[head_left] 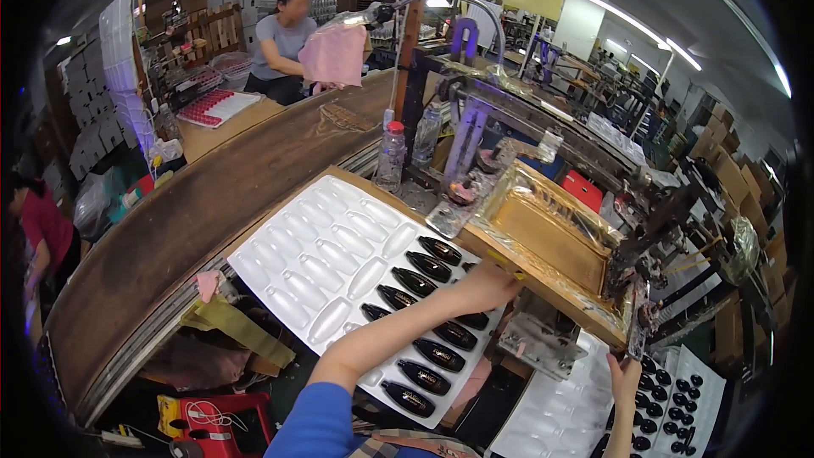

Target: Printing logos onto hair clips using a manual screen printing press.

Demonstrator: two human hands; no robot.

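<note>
The black bottles (424,288) lie in the white tray (314,263), filling its near-right columns, each in its own moulded pocket with its long axis running from upper left to lower right, cap end toward the press. The left hand (487,282) reaches across those rows to the tray's far-right edge, right under the lip of the yellow printing frame (551,242); the bottles lie just beside and below its wrist, so this is plainly the nearer hand. Its fingers are tucked under the frame's edge, so I cannot tell how far they are parted or whether they have hold of a bottle. The right hand (626,376) is up at the frame's lower corner, fingers loosely extended and nothing visible in its grasp, with a second tray (704,390) of small black caps (657,394) beside it. Farther out, clear plastic bottles (392,153) stand on the bench, and another person (284,38) works at a far table.
</note>
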